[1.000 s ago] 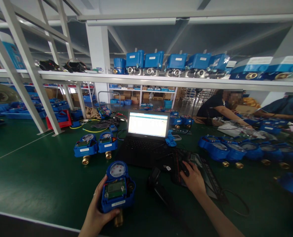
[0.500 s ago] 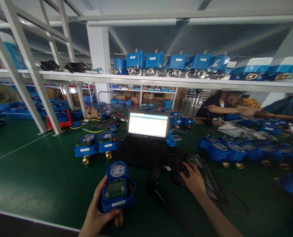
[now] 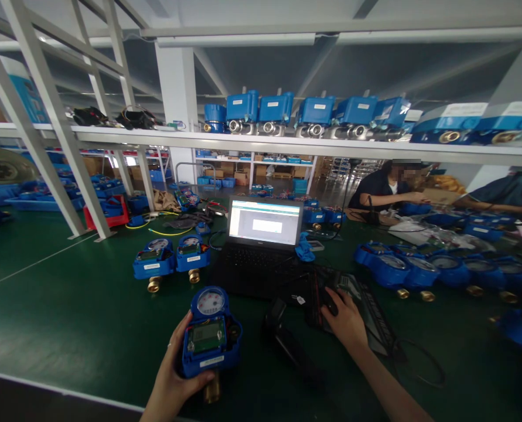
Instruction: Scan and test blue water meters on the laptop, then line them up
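My left hand (image 3: 175, 366) is wrapped round the left and lower side of a blue meter (image 3: 211, 337) with a round dial, a small display and a brass fitting at its bottom. On a dark mouse pad (image 3: 366, 310), my right hand (image 3: 345, 316) is closed over a black computer mouse (image 3: 330, 300). A black laptop (image 3: 261, 252) stands open in the middle, its screen showing a white box on a greyed page. Between my hands lies a black handheld scanner (image 3: 289, 340).
Two blue meters (image 3: 153, 266) stand left of the laptop. A row of blue meters (image 3: 419, 269) is at the right. Above runs a shelf (image 3: 261, 140) with blue devices. Two people (image 3: 381, 187) sit across the table. A metal frame (image 3: 54, 117) rises at the left.
The laptop screen has turned from a bright white page to a dimmed one with a white box. Across the table, a person's arm has drawn back slightly. Both my hands have stayed in place.
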`<control>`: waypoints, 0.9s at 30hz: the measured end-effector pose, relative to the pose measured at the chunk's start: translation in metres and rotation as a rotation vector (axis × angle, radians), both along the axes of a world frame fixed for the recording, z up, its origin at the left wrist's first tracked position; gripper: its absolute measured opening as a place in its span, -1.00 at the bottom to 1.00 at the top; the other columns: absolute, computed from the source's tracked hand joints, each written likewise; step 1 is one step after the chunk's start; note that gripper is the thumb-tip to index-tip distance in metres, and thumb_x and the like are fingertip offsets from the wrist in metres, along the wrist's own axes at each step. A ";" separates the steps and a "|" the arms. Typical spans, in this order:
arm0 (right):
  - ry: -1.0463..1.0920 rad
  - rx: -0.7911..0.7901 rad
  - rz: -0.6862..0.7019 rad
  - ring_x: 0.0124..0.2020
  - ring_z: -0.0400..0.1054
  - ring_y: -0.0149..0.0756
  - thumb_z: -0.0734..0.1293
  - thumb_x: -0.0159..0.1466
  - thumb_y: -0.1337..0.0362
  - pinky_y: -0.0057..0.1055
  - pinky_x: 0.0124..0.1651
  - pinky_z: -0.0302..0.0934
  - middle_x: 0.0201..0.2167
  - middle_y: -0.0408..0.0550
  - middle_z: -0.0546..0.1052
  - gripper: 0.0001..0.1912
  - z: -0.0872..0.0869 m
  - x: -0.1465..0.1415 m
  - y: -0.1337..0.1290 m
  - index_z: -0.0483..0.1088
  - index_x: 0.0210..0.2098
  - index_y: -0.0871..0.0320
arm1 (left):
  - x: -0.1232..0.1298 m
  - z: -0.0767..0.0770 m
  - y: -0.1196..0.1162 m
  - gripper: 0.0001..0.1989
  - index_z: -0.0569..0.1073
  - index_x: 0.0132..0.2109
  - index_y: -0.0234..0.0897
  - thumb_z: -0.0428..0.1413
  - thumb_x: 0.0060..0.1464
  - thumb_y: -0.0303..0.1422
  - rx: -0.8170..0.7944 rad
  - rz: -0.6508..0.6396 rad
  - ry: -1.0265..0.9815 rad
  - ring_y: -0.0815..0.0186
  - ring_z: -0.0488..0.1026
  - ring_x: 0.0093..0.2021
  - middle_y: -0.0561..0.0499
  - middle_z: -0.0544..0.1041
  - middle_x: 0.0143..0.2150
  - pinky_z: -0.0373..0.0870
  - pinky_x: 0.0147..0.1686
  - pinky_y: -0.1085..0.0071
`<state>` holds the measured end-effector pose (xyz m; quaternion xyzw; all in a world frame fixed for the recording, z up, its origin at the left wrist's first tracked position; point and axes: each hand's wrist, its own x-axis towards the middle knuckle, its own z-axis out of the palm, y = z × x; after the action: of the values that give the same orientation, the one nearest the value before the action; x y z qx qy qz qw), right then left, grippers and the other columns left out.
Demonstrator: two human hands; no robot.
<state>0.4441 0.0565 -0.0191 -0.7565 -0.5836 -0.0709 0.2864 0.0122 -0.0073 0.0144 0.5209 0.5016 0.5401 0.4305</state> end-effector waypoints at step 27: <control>0.006 0.022 0.064 0.09 0.38 0.03 0.24 0.24 0.14 -0.01 0.14 0.32 0.13 0.14 0.39 -0.53 0.002 0.001 0.000 0.43 0.10 0.11 | -0.001 -0.004 0.001 0.00 0.23 0.33 -0.06 0.43 -0.26 -0.04 0.039 -0.008 0.003 -0.23 0.15 0.36 -0.14 0.17 0.40 0.06 0.36 -0.13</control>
<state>0.4450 0.0560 -0.0175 -0.7343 -0.6060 -0.0657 0.2987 0.0109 -0.0060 0.0101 0.5321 0.4893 0.5474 0.4217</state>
